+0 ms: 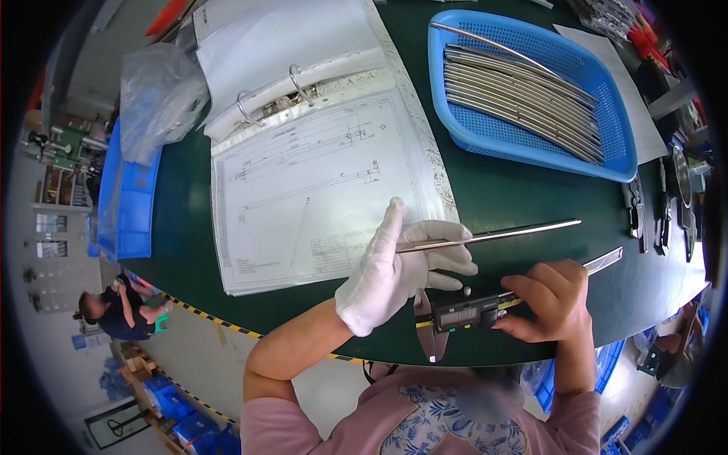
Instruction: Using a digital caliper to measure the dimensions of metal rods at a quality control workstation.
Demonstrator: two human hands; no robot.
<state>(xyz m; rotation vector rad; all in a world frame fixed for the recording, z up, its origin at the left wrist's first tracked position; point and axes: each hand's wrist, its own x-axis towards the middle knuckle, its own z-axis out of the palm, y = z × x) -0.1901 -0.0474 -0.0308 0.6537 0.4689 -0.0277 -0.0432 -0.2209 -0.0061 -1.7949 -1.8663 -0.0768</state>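
Observation:
My left hand (402,265), in a white glove, holds a thin metal rod (523,231) by its left end. The thumb points up, and the fingers curl around the rod's underside; its free end reaches out to the right. In my bare right hand (550,299) is a digital caliper (459,315), gripped by its slide and beam, with the jaws pointing left, below the gloved fingers. The caliper's jaws are apart from the rod. Beyond both hands an open ring binder (326,189) shows a technical drawing of a long rod in a clear sleeve.
A blue plastic basket (470,144) with several metal rods (523,98) stands at the far right of the green table (182,250). Hand tools (637,212) lie at the right edge. Clear plastic bags (159,98) and a blue bin (133,205) are at the left. A person (121,307) sits farther off.

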